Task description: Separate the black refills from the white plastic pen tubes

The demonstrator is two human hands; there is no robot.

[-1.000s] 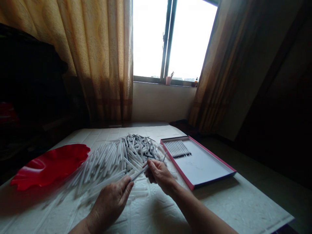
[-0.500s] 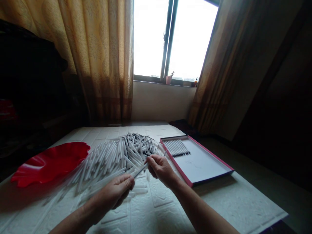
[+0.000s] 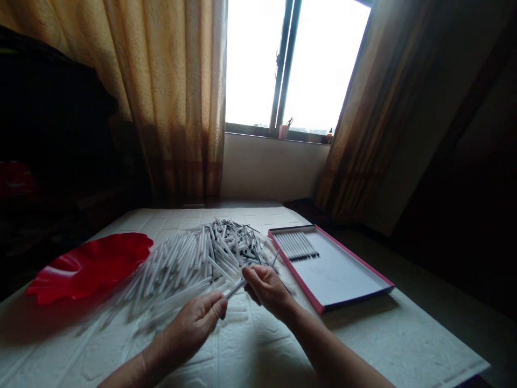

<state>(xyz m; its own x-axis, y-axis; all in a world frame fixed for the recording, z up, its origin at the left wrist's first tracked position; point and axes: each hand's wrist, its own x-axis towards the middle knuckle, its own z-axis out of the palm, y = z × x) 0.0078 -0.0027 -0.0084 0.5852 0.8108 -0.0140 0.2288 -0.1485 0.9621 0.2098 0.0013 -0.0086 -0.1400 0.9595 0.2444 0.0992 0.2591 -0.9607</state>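
The thin stick [image 3: 235, 289] is held just above the table [image 3: 250, 350], slanting from lower left to upper right, with one end in each hand. The left hand [image 3: 194, 323] is nearest the camera; its thumb and forefinger close narrowly on the lower end, and the other fingers curl under. The right hand [image 3: 266, 288], a little farther in, pinches the upper end, with its knuckles turned toward the camera and its fingers drawn in. The white tabletop beneath both forearms has a brick-like embossed pattern.

Just beyond the hands a big pile of white sticks [image 3: 189, 264] fans across the middle of the table, its dark tips bunched at the far right end. The near left edge of the pile is blurred. To its left, near but apart, sits a red wavy-rimmed dish [image 3: 92, 264]. To the right of the pile, just beside it, lies a flat pink-edged tray [image 3: 343, 272]. A neat row of sticks [image 3: 298, 246] lies side by side at its far left end, and the rest of its floor is bare.

Behind the table a pale wall rises to a sill with a small pink cup [image 3: 284, 131] on it. Above that is a bright window [image 3: 258, 59], flanked by tan curtains [image 3: 169, 97].
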